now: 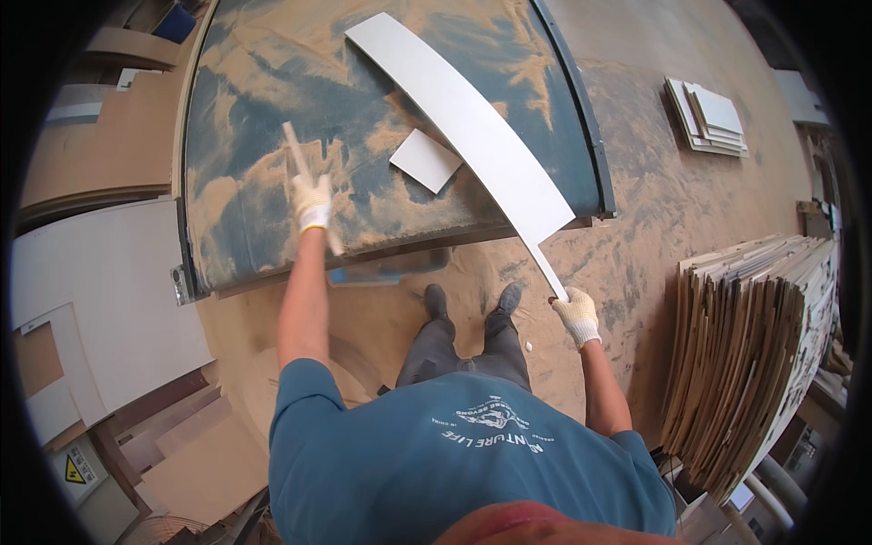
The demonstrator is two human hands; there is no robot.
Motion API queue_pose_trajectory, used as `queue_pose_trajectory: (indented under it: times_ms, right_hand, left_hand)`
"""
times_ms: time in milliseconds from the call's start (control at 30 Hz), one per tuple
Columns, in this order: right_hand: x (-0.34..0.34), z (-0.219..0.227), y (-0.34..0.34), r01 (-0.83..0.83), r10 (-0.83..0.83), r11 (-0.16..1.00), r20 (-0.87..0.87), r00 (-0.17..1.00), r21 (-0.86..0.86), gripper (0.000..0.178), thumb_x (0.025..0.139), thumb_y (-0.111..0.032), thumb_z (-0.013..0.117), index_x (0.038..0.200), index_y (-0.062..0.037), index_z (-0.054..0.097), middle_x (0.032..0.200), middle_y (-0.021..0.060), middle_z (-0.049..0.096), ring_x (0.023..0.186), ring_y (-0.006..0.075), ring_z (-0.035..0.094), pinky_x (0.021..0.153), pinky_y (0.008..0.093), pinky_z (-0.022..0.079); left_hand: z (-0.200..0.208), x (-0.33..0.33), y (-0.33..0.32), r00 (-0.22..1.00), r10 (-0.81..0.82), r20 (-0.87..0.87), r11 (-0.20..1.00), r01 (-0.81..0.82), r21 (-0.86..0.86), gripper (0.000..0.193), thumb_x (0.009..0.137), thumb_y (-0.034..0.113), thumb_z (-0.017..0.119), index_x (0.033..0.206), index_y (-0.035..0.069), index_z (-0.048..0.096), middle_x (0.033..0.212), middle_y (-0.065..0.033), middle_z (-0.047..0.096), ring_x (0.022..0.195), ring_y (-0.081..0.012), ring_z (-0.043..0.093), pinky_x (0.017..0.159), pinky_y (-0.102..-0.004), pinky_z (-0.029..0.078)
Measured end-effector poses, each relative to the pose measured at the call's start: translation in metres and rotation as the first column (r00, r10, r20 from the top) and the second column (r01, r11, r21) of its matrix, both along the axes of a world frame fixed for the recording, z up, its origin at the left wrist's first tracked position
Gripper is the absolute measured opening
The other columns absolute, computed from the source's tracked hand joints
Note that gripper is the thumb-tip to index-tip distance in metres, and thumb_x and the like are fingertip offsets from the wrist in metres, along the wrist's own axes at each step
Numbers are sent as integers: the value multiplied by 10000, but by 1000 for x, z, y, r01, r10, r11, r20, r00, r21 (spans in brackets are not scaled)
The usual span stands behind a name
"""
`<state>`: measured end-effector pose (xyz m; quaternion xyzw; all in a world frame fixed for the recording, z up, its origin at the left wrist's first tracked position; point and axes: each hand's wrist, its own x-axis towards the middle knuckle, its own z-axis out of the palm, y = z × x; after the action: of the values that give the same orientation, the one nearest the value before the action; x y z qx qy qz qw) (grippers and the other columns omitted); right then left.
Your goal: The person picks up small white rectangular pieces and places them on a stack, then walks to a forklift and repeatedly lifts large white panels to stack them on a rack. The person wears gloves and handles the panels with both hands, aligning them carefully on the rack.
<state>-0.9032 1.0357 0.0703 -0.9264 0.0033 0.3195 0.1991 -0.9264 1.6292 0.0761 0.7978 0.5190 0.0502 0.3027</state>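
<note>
The long, flat white board (472, 136) lies across the big dusty blue table (254, 109), with one end sticking out past the table edge toward the person. It looks thin and stiff, like pressed wood with a smooth white skin, and not very heavy, but it is long, so I think it would tip and swing if held only at one end. The right hand (577, 313), in a white glove, is closed around that near end, low by the hip, with the arm bent. The left hand (312, 202), also gloved, reaches far out over the table with a straight arm and is wrapped around a thin pale wood strip (309, 182). A small white square piece (425, 160) lies on the table just beside the board. Sawdust covers the floor (672, 200).
</note>
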Motion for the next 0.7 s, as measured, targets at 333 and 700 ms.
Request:
queue_pose_trajectory:
  times_ms: [333,700]
  right_hand:
    - [-40,69,-66,-7,21,983,74,997,-184,404,841,-453,749,874,-56,680,901,219,705,863,424,678,765,501,515]
    - [75,120,-187,-40,37,999,-98,994,-29,333,882,-407,681,1078,-152,766,968,165,753,940,376,719,833,491,556]
  left_hand:
    - [-17,132,-173,961,-70,-268,986,108,130,1073,761,683,813,1563,127,366,1558,-233,424,1421,-420,468,1098,-546,458]
    - [-63,186,-202,860,151,-488,980,-64,190,1036,769,730,746,1541,142,383,1521,-252,446,1328,-481,534,1028,-611,509]
